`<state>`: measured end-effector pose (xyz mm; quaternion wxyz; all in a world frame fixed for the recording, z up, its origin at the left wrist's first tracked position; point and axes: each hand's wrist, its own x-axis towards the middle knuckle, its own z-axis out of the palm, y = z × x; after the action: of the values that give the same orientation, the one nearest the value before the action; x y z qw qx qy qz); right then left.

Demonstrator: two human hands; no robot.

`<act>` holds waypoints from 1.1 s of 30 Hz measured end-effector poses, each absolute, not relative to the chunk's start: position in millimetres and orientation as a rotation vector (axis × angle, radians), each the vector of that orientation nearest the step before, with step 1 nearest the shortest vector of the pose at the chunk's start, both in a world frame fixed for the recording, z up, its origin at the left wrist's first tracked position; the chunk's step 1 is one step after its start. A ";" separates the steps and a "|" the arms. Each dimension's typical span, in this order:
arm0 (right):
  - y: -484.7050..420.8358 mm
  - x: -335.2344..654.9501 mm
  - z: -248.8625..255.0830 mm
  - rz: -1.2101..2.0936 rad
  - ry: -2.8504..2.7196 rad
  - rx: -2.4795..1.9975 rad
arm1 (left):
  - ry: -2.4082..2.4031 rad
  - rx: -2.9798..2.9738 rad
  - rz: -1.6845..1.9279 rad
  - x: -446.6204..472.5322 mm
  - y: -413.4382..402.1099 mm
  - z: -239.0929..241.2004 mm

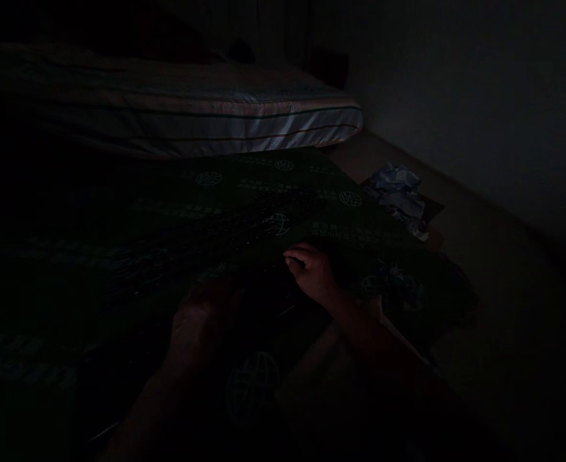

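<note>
The picture is very dark. My right hand (310,271) is just right of the middle, its fingers curled and thumb and forefinger pressed together; anything between them is too dark to make out. My left hand (196,321) hangs lower and to the left, back toward me, its fingers lost in shadow. Between and below the hands lies black material whose kind I cannot tell. Beyond them, a bundle of thin dark strands (206,247) stretches across a green sheet (307,163) printed with white globe marks and lettering.
A mattress with a striped cover (264,122) lies behind the green sheet. To the right, a crumpled pale, bluish heap (398,192) rests beside the sheet's edge. Some small, indistinct things (401,285) lie on the sheet's right part. A plain wall (480,96) rises at right.
</note>
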<state>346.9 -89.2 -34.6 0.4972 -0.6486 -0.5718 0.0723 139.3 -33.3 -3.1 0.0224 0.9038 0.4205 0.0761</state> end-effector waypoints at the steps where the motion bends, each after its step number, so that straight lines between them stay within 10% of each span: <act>1: -89.7 346.3 -35.1 0.176 -1.372 -1.560 | 1.317 2.806 0.231 140.1 -31.1 -7.2; 33: -100.0 353.9 -30.2 0.482 -0.486 -1.386 | 1.307 2.842 0.435 130.0 -46.0 -11.5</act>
<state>353.9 -100.0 -30.2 0.7160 -0.6259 -0.2194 0.2176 130.0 -46.0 -11.5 -0.0083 0.8998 0.4139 0.1378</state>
